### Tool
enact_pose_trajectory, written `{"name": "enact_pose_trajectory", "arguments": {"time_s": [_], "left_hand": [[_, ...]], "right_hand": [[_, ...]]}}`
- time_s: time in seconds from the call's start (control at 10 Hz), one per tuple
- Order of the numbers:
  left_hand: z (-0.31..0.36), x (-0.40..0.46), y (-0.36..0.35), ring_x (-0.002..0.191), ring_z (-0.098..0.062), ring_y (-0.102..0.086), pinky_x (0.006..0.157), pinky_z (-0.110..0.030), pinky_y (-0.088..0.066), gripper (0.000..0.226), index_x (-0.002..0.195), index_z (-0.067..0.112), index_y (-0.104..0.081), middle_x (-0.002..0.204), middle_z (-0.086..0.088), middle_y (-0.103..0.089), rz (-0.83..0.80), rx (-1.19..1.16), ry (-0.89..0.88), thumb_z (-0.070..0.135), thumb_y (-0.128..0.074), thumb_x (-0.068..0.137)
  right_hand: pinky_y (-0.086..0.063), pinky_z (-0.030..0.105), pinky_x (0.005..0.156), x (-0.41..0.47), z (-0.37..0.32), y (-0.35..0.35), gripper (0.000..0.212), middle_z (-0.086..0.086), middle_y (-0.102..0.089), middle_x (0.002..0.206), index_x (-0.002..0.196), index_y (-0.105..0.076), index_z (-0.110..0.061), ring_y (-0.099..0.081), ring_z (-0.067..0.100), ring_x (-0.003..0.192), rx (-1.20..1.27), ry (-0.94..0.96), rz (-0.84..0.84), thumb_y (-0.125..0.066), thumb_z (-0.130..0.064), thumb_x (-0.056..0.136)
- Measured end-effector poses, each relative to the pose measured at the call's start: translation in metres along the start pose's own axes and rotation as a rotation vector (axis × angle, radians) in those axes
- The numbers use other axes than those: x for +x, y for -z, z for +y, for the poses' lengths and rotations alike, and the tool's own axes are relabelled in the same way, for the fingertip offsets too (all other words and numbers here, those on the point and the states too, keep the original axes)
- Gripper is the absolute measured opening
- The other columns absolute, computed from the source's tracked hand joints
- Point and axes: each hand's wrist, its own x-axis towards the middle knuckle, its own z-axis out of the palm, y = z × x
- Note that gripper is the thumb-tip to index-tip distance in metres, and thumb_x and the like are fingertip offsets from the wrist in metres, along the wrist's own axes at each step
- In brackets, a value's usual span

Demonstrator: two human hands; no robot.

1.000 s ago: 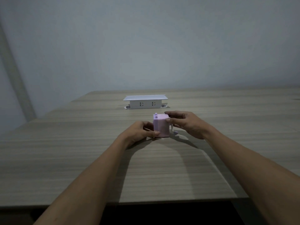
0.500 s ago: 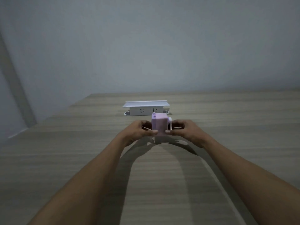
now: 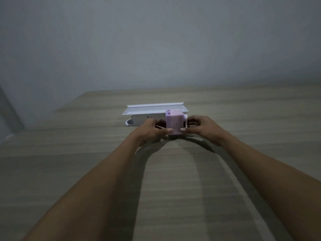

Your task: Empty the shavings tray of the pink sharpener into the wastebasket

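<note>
The pink sharpener (image 3: 173, 121), a small box with a white crank on its right side, is held a little above the wooden table (image 3: 86, 162). My left hand (image 3: 151, 131) grips its left side with the thumb on the front lower edge. My right hand (image 3: 201, 128) grips its right side, thumb at the lower front corner. The shavings tray cannot be told apart from the body. No wastebasket is in view.
A white pop-up power socket box (image 3: 147, 113) with its lid raised stands on the table just behind the sharpener. A grey wall rises behind the table. The table's left edge runs diagonally at the far left.
Both hands have closed on the sharpener's two sides and lifted it off the table. The camera has moved forward and the table's near edge has left the view.
</note>
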Motion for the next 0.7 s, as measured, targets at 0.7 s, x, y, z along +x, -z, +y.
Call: {"name": "enact_pose_trajectory", "arguments": {"time_s": [0.7], "left_hand": [[-0.025,0.06,0.002,0.094,-0.021,-0.068,0.078,-0.028,-0.056,0.051,0.125,0.0,-0.067,0.107,-0.008,-0.073,0.004,-0.028,0.068,0.013,-0.084,0.078]], "right_hand": [[-0.054,0.034,0.098,0.044,0.036,0.007,0.057,0.009,-0.074,0.116,0.13,-0.063,-0.002,-0.071,0.018,0.106,-0.051,0.005,0.037,-0.084,-0.002,0.077]]}}
